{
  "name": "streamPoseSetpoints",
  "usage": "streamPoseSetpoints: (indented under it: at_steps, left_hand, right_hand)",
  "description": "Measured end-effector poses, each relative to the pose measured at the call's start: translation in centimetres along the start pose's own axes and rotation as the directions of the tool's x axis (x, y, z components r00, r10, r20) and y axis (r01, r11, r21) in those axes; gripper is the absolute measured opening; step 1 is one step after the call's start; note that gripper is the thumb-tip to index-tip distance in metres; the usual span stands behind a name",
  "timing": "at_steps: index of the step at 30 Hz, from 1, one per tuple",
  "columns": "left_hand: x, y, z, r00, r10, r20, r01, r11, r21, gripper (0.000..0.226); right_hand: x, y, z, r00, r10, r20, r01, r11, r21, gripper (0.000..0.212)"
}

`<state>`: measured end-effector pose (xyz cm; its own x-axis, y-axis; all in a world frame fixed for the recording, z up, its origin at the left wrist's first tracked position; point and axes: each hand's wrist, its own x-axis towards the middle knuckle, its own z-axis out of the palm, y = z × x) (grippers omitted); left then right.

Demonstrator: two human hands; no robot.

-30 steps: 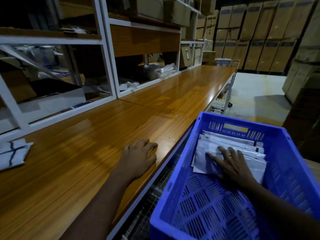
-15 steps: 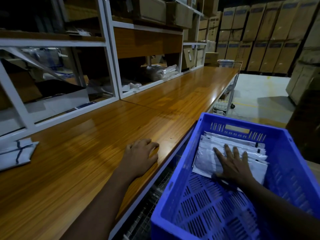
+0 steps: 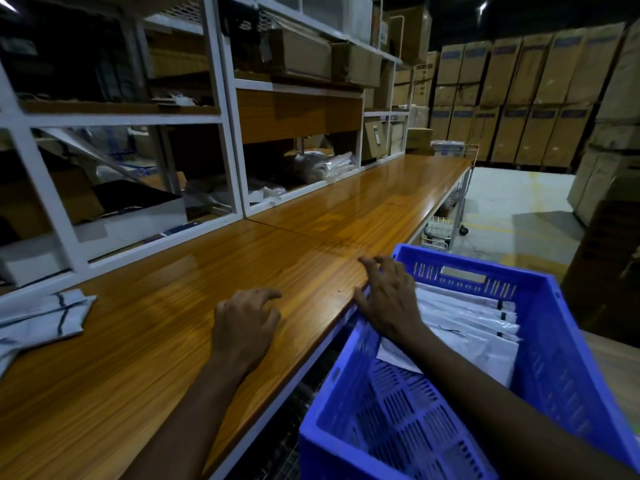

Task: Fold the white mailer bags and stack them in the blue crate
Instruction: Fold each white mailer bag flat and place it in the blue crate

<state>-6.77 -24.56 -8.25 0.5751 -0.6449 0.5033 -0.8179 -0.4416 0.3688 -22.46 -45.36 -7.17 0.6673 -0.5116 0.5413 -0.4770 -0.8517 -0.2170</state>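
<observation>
Folded white plastic mailer bags (image 3: 467,323) sit in blue slatted crate (image 3: 554,358); loose mailer bags (image 3: 41,320) far left on tabletop (image 3: 173,341). Left hand (image 3: 246,327) fingers loosely curled, right hand (image 3: 391,299) spread, both empty. Limp, slick, I judge; I'd pinch edges.

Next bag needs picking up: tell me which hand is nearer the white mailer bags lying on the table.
Left. The left hand rests on the wooden table, right of the white mailer bags. The right hand is farther right, at the blue crate rim beside the table edge.
</observation>
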Motion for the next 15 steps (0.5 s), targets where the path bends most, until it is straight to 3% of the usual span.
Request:
streamPoseSetpoints:
  at_steps: [4, 10, 15]
  left_hand:
    - [-2.0, -3.1, -2.9, 0.995, -0.065, -0.077, 0.071, 0.994, 0.078, 0.037]
    - [-6.8, -9.5, -8.9, 0.971, -0.178, -0.161, 0.216, 0.94, 0.263, 0.036]
    - [-11.5, -14.0, -13.3, 0.943, -0.224, -0.247, 0.307, 0.872, 0.382, 0.038]
  right_hand:
    - [0.8, -8.8, -0.3, 0.984, -0.17, -0.056, 0.177, 0.971, 0.161, 0.054]
    - [-0.3, -20.5, 1.9, 0.906, -0.422, -0.025, 0.411, 0.864, 0.293, 0.052]
    - [-2.6, -27.0, 4.7, 0.863, -0.505, 0.023, 0.466, 0.811, 0.354, 0.046]
